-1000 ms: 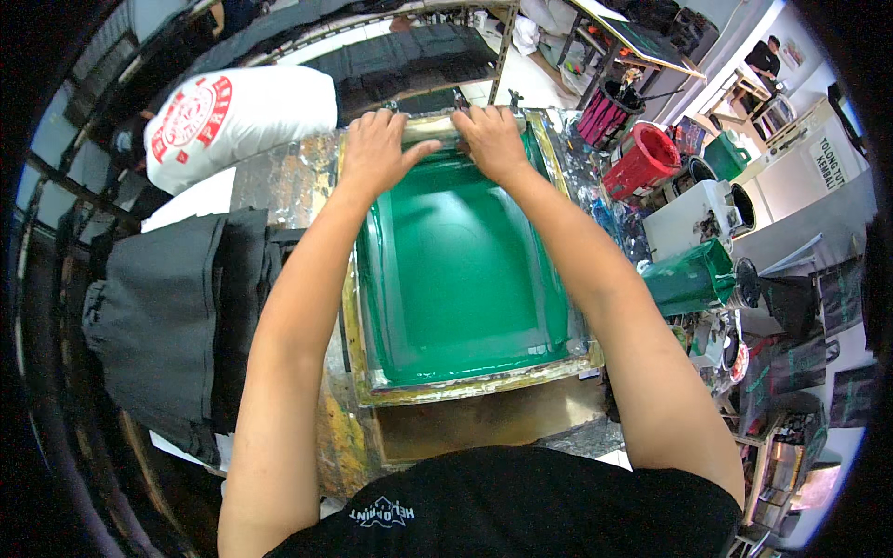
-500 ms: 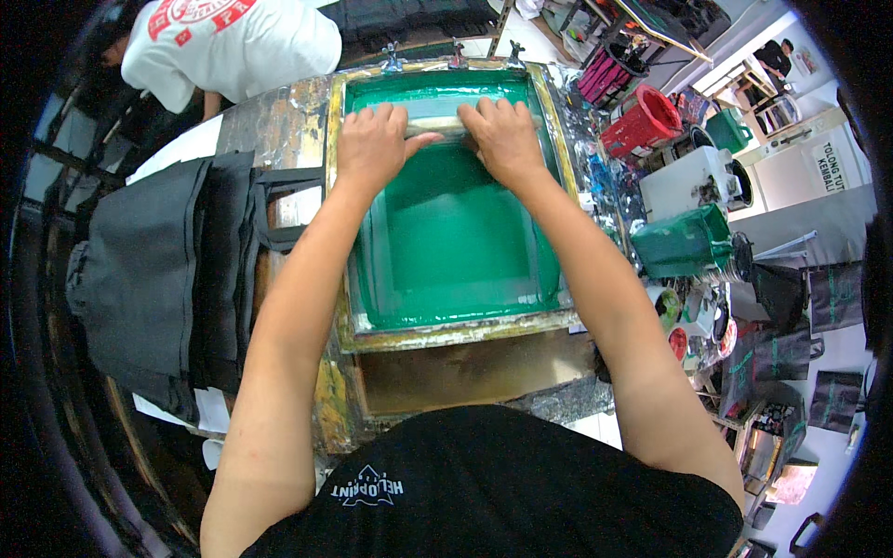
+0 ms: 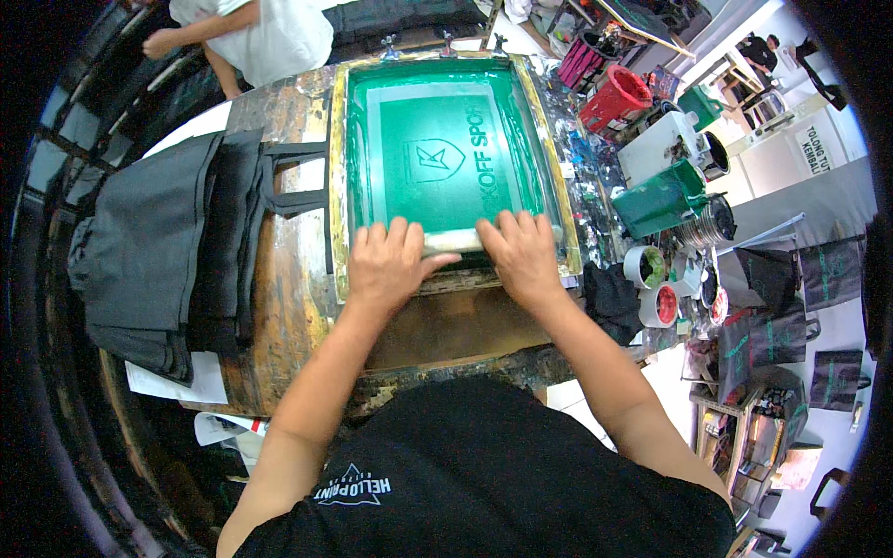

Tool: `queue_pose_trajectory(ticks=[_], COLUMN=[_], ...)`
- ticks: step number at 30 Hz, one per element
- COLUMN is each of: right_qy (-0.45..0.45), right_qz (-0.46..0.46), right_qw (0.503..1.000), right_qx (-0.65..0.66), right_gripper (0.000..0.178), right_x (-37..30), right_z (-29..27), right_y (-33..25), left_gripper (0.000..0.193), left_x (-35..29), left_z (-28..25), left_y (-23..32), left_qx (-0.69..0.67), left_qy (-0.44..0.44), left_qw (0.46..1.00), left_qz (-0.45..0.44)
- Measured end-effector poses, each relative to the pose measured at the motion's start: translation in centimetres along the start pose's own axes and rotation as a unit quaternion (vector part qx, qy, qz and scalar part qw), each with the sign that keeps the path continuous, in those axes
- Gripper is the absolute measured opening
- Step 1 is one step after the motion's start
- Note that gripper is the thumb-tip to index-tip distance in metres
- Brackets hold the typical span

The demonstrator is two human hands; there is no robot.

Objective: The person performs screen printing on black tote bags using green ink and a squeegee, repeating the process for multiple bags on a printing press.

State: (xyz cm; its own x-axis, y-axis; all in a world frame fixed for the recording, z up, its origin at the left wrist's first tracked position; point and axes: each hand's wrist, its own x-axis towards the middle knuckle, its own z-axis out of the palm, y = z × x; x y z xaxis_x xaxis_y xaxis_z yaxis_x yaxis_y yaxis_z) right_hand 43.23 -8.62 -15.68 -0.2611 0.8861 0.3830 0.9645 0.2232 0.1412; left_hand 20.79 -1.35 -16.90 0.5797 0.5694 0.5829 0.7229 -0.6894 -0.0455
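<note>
My left hand (image 3: 383, 265) and my right hand (image 3: 523, 256) are both wrapped over the pale handle of a squeegee (image 3: 452, 242). It lies crosswise at the near end of a printing screen (image 3: 414, 200). Green ink coats the mesh, and a darker shield emblem with lettering shows through it. The screen's worn yellowish frame (image 3: 339, 186) rests on a paint-stained table. The squeegee's blade is hidden under its handle and my fingers. Left of the frame lies a stack of black fabric bags (image 3: 149, 251), one with its handles reaching toward the screen.
Metal clamps (image 3: 391, 46) hold the frame's far edge. To the right stand a red bucket (image 3: 615, 97), a green container (image 3: 659, 200), tape rolls (image 3: 659, 305) and a crumpled black cloth (image 3: 610, 302). Another person in a white shirt (image 3: 279, 46) is at the far left.
Both hands have pulled the squeegee from the far end of the screen to the near end. The emblem and lettering now show in the mesh. The other person has shifted.
</note>
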Motion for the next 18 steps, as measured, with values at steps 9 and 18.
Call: queue_pose_trajectory(ticks=[9, 18], right_qy=[-0.098, 0.023], right_qz=[0.036, 0.043], right_qw=[0.994, 0.996], right_qx=[0.040, 0.080], right_gripper=[0.052, 0.050], right_x=[-0.2, -3.4], right_z=[-2.7, -1.6], right_y=[-0.9, -2.5], left_gripper=[0.076, 0.082], left_x=[-2.8, -11.6], left_z=[-2.3, -2.9], left_y=[-0.8, -4.4], left_qx=[-0.121, -0.079], left_qy=[0.014, -0.145], left_qw=[0.992, 0.940], left_qz=[0.019, -0.297])
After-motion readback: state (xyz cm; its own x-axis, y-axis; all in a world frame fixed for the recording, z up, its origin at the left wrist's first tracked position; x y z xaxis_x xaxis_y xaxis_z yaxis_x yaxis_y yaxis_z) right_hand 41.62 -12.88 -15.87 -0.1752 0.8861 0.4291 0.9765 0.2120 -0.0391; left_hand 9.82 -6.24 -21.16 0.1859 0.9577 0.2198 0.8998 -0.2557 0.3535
